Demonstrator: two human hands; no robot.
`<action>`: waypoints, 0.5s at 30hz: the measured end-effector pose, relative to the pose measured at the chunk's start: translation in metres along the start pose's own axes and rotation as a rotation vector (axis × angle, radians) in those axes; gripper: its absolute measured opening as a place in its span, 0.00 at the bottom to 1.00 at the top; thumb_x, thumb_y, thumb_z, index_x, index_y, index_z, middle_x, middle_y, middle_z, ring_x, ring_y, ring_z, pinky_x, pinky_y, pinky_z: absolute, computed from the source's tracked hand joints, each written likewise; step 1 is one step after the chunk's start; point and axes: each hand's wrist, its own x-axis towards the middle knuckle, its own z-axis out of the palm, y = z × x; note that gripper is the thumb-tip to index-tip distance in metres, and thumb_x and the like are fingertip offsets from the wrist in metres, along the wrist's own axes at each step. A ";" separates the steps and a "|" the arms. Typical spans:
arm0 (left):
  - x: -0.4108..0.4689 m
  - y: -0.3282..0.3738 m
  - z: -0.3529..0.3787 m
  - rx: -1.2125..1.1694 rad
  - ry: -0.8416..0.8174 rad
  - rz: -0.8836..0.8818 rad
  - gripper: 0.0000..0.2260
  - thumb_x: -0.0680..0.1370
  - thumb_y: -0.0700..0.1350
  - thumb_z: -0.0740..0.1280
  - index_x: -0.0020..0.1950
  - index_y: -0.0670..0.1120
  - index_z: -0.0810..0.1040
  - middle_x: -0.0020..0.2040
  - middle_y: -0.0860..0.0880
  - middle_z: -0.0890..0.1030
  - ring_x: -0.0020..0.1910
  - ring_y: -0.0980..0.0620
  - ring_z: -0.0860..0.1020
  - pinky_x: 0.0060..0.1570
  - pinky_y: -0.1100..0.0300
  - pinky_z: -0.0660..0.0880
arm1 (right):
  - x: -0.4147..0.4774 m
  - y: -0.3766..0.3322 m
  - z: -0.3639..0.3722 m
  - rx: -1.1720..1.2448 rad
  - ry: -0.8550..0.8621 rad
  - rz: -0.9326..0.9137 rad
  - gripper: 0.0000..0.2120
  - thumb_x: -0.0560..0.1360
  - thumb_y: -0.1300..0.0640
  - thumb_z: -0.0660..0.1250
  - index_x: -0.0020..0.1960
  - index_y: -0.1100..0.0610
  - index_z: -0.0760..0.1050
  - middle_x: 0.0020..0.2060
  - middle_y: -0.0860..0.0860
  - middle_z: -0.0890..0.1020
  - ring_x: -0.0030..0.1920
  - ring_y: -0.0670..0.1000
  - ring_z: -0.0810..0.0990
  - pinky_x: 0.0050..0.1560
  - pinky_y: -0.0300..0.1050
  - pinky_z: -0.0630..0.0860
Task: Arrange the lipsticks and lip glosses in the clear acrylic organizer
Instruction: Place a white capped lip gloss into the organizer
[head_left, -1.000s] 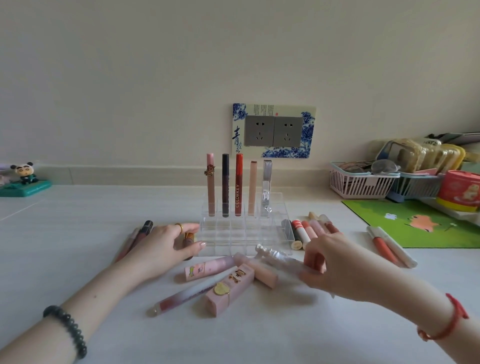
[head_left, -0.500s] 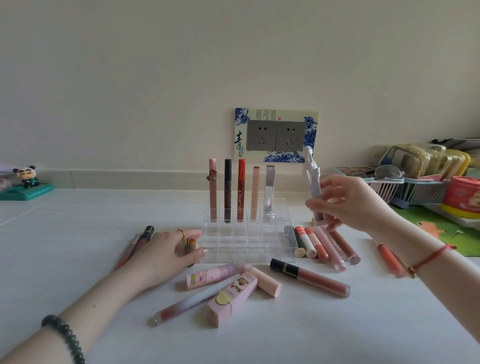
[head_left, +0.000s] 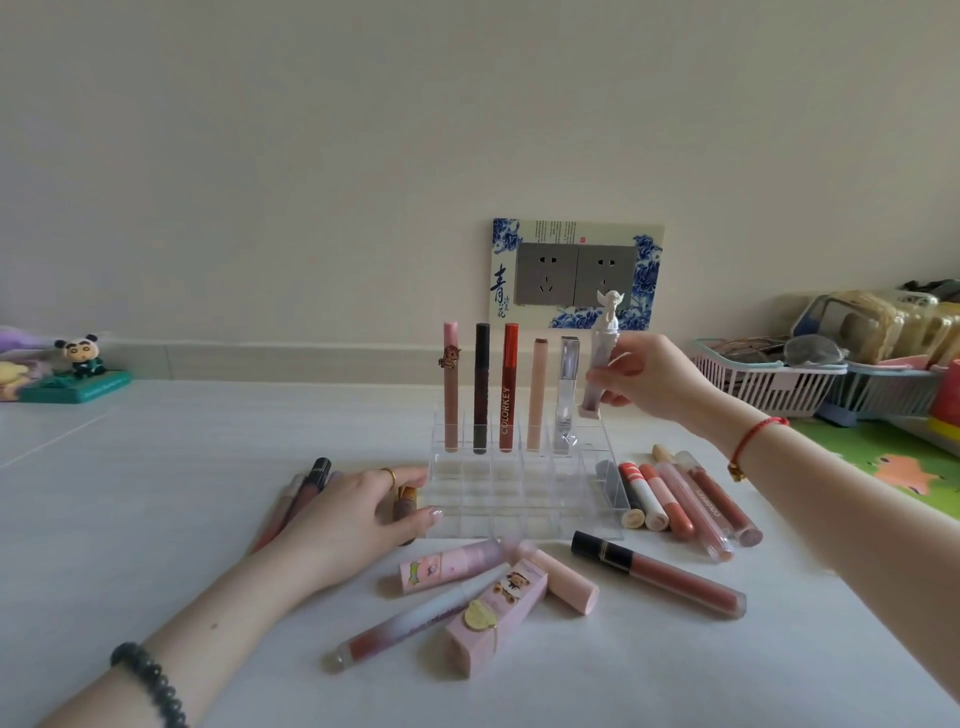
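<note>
I am holding an angel-capped lip gloss (head_left: 599, 364) in my right hand (head_left: 660, 382), with thumb and fingers curled round the upper part of its tube. It is hanging nearly upright, its base in the air over the right end of the back row of the clear organizer (head_left: 519, 522), just beside the clear tube (head_left: 567, 389) and not touching it.

Five tubes are standing in that back row: from the left, a pink tube with a charm (head_left: 450, 395), a dark tube (head_left: 481, 384), a red tube (head_left: 509, 389), a peach tube (head_left: 536, 400) and then the clear one.

My left hand (head_left: 353, 514) is lying loosely on the tabletop (head_left: 130, 519) against the organizer's left wall, fingers fairly straight and resting over a small brown tube (head_left: 405, 506); it is not gripping anything that I can see.

More pieces are lying flat around the organizer: a row of tubes (head_left: 675, 501) to its right, and in front a black-capped gloss (head_left: 660, 571), a pink box (head_left: 498, 613), a pink cartoon tube (head_left: 447, 564), a peach lipstick (head_left: 561, 577) and a long gradient tube (head_left: 415, 618). A few slim tubes (head_left: 301, 491) are lying behind my left hand.

A wall outlet (head_left: 576, 273) is showing behind, with baskets (head_left: 763, 382) far right.
</note>
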 end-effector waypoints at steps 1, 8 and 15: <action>0.000 0.000 0.000 0.001 0.000 -0.004 0.21 0.72 0.62 0.63 0.64 0.59 0.71 0.56 0.54 0.79 0.41 0.59 0.69 0.40 0.88 0.54 | 0.001 0.001 0.001 -0.006 0.002 0.001 0.02 0.71 0.61 0.68 0.42 0.60 0.77 0.36 0.54 0.83 0.36 0.51 0.82 0.45 0.48 0.81; 0.000 0.000 0.000 0.000 0.003 0.005 0.22 0.72 0.62 0.63 0.64 0.58 0.71 0.55 0.52 0.80 0.48 0.58 0.73 0.40 0.88 0.52 | 0.002 0.011 0.008 -0.121 -0.034 0.020 0.07 0.70 0.59 0.69 0.43 0.62 0.80 0.36 0.57 0.83 0.36 0.52 0.80 0.48 0.51 0.79; 0.001 -0.002 0.002 0.001 0.017 0.035 0.21 0.72 0.62 0.63 0.63 0.57 0.72 0.53 0.50 0.81 0.50 0.55 0.74 0.39 0.87 0.55 | -0.003 0.021 0.018 -0.200 -0.044 0.039 0.08 0.70 0.55 0.70 0.44 0.60 0.80 0.37 0.53 0.79 0.34 0.48 0.73 0.35 0.40 0.67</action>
